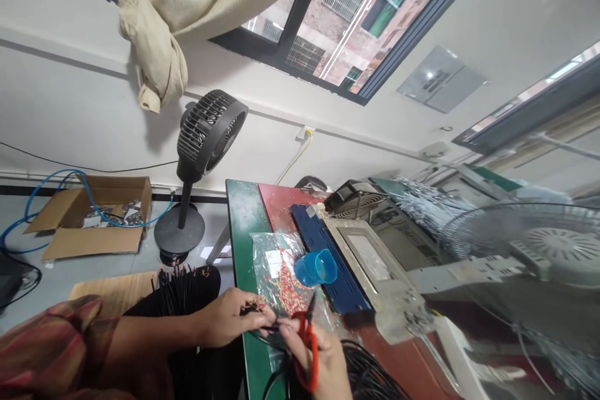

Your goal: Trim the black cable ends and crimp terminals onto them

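Note:
My left hand is closed around the ends of black cables, with thin wire tips sticking out past the fingers. Close beside it, my right hand grips red-handled scissors, their dark blades pointing up and away. The fingertips of the right hand also meet a black cable at the left hand's thumb. Beyond the hands, a clear plastic bag is strewn with small red and yellow bits. A blue plastic cup lies tipped near them.
Coiled black cables rest at the table's near side. More cut black cables lie across my lap. A beige machine stands on the red and green tabletop. A black fan and an open cardboard box are on the floor.

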A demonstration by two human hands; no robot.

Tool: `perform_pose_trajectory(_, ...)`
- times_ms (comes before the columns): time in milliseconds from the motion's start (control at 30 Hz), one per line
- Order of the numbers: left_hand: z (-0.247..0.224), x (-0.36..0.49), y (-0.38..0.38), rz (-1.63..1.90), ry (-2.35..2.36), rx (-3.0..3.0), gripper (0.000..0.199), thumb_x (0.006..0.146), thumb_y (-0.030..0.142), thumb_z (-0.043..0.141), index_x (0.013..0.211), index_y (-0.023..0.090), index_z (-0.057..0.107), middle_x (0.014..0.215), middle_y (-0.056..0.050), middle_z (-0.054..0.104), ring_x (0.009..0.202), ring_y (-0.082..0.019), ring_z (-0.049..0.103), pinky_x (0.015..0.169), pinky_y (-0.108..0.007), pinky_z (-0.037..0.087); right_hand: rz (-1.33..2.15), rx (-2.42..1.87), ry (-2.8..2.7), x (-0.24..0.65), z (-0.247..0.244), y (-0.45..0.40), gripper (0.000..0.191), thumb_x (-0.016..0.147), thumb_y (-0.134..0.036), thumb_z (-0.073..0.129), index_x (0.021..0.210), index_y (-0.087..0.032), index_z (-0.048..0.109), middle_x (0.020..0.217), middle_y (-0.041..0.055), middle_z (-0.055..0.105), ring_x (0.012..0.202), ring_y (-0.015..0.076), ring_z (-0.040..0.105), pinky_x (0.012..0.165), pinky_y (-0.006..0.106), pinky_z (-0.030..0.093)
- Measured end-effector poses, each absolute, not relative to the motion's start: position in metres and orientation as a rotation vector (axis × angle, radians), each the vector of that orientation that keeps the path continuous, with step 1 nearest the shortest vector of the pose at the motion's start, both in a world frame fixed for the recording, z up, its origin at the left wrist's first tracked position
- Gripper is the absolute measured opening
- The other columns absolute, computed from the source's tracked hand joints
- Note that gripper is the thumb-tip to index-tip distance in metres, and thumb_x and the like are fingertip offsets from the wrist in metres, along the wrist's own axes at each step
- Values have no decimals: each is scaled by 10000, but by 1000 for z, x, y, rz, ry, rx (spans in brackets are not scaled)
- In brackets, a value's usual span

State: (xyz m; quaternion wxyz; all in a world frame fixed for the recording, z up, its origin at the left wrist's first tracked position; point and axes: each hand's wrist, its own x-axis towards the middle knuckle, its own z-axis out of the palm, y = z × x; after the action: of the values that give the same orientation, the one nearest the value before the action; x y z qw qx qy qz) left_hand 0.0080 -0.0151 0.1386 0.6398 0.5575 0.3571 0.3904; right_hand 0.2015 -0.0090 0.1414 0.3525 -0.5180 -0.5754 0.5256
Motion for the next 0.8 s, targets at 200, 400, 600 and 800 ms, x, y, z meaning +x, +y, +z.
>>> perform_pose_trajectory(200, 136, 23, -3, 838, 707, 1080, 407, 774, 501, 552, 810, 104, 631, 591, -2, 564, 536, -100, 522, 566, -215, 416, 1424, -1202, -1423, 186, 143, -14, 150, 692, -325, 697, 710, -178, 724, 646, 54, 682, 618, 200, 620, 670, 319, 501)
perform_pose_trajectory(400, 141, 31, 3, 798, 710, 905, 437, 701, 536, 620, 607, 115, 550, 563, 7, 537, 442, -51, 421, 465, -202, 331, 1389, -1266, -1242, 178, 147, -17, 247, 703, -388, 681, 615, -158, 676, 580, 53, 657, 545, 180, 603, 584, 284, 488)
perform_pose_trajectory(600, 147, 33, 6, 783, 710, 815, 427, 619, 519, 693, 608, 115, 555, 564, 14, 536, 461, -54, 425, 470, -211, 332, 1179, -1384, -1150, 184, 135, -18, 281, 634, -412, 736, 601, -146, 649, 588, 30, 647, 553, 156, 575, 590, 255, 463)
perform_pose_trajectory(800, 140, 34, 6, 804, 690, 665, 378, 567, 425, 759, 581, 125, 529, 523, 19, 510, 419, -22, 319, 433, -204, 189, 1212, -1385, -964, 196, 133, -12, 351, 653, -507, 697, 637, -170, 601, 496, -41, 509, 451, 91, 437, 443, 205, 359)
